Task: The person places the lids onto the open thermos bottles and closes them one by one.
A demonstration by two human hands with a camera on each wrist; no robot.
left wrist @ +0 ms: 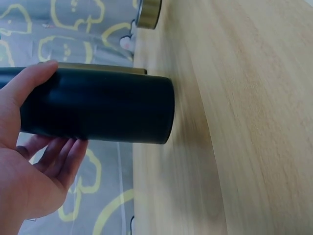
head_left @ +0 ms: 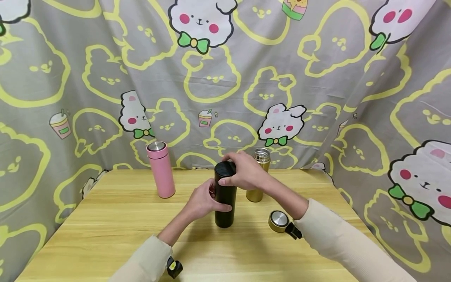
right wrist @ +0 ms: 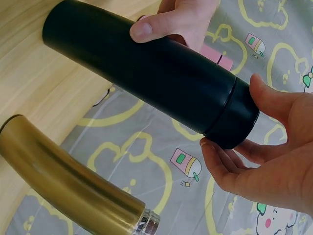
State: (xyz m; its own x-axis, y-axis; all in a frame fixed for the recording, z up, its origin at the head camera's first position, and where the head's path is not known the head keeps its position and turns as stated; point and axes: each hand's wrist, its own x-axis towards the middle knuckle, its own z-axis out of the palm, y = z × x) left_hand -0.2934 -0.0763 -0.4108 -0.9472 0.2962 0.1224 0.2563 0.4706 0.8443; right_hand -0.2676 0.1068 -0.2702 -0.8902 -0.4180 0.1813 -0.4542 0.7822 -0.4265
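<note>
A black thermos (head_left: 224, 194) stands upright near the middle of the wooden table. My left hand (head_left: 203, 201) grips its body, thumb across the front and fingers round the far side. At the top, my right hand (head_left: 246, 170) holds the black lid (right wrist: 234, 115) between thumb and fingers. A thin seam shows between lid and body in the right wrist view, and the lid sits on the body. Just behind my right forearm is a gold thermos (head_left: 255, 194), its steel mouth uncovered. The gold lid (head_left: 279, 220) lies on the table below that forearm.
A pink thermos (head_left: 162, 172) with its lid on stands at the back left of the table (head_left: 105, 219). Behind the table hangs a grey patterned curtain (head_left: 243, 94). Black wrist devices show at the left cuff (head_left: 174, 268) and right cuff (head_left: 293, 231).
</note>
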